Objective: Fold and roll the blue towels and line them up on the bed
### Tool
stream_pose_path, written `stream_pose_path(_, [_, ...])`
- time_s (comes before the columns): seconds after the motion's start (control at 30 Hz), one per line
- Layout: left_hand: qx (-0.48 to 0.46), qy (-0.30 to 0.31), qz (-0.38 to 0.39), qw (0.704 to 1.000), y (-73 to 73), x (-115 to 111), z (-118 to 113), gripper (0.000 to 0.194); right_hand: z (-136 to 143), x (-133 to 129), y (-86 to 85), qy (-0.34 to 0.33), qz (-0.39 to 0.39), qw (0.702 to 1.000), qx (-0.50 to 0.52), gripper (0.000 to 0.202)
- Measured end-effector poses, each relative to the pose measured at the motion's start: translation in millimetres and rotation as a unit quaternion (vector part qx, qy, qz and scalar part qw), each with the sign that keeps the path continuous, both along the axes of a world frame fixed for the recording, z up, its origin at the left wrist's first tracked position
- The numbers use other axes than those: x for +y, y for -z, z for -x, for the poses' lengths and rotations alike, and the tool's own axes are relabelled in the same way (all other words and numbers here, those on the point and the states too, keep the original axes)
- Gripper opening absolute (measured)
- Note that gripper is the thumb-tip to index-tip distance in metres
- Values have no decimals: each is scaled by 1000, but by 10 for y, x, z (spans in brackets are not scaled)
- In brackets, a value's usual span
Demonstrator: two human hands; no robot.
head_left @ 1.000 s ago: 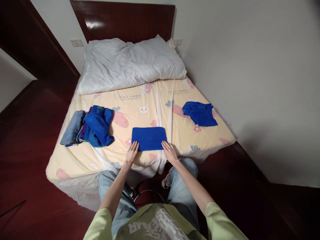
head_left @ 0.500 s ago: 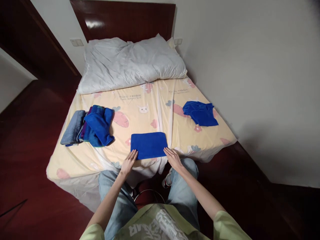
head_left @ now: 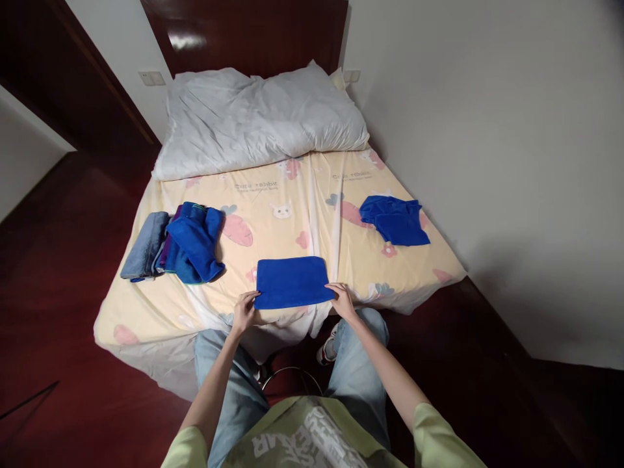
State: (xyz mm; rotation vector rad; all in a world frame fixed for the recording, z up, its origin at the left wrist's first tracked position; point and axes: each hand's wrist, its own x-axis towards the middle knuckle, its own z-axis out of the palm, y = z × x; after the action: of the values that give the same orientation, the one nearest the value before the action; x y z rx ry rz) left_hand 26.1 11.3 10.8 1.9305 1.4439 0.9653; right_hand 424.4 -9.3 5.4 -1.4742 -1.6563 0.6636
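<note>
A blue towel (head_left: 293,281), folded into a flat rectangle, lies near the front edge of the bed in front of me. My left hand (head_left: 246,311) pinches its left side close to the near corner. At the opposite side my right hand (head_left: 342,300) pinches the near right corner between thumb and fingers. The towel looks smooth between both hands, and its near edge lies at the mattress edge.
On the bed's left stand a rolled grey-blue towel (head_left: 146,246) and a pile of blue cloths (head_left: 195,244). A crumpled blue cloth (head_left: 397,221) lies to the right. A white quilt (head_left: 263,123) is heaped by the headboard (head_left: 258,39). The patterned sheet (head_left: 273,234) has creases.
Both hands have gone from lying flat on the towel's near corners to pinching its sides. The towel's near right corner has shifted slightly outward. The view has moved a little.
</note>
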Motion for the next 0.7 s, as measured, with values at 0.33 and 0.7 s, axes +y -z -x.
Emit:
stream_pose_path(0.33, [0,-75,53,996,-30,87,-52,32,-11,88,102,68,29,997,3,27])
stream_pose_path(0.7, [8,-95,73,993,-39,124,-117,43,17,101,6,101,39,994,21,56])
